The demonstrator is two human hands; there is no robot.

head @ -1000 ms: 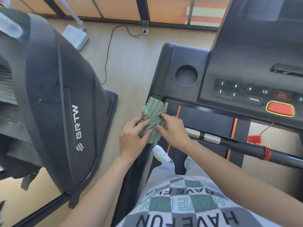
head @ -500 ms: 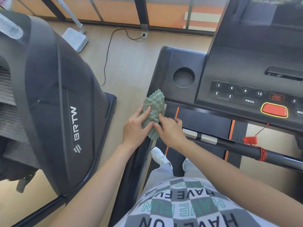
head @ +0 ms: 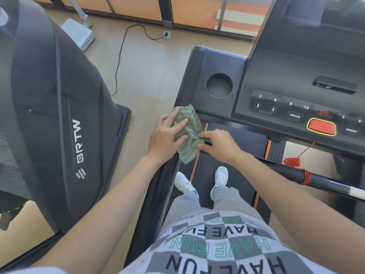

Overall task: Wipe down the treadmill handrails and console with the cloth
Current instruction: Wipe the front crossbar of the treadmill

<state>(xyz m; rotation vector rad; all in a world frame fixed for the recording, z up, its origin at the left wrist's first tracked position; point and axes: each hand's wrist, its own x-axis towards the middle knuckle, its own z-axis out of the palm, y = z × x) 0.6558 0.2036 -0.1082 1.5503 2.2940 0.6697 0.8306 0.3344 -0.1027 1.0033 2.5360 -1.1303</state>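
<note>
- Your left hand [head: 167, 135] has climbed higher over the cloth [head: 188, 133] than a second ago. Its fingers now lie straight and spread across the fabric, pressing it down rather than curling round it.
- Your right hand [head: 219, 145] has drawn back to the cloth's right edge, where its curled fingertips pinch the fabric.
- That green, wavy-patterned cloth sits a touch closer to the console [head: 217, 62], bunched at its front-left corner. Its lower end hangs over the top of the left handrail [head: 156, 190].
- Just beyond the cloth, the round cup holder [head: 219, 85] is sunk into the console's left side. The red stop button [head: 321, 126] lies near the console's front edge, well to the right.
- Under your right forearm runs the cross bar [head: 292, 174], with a red safety clip [head: 292, 161] just above it.
- Both your white shoes [head: 184, 183] stand on the belt [head: 235, 182] below the hands.
- To your left stands a black machine [head: 59, 115] marked BRTW.
</note>
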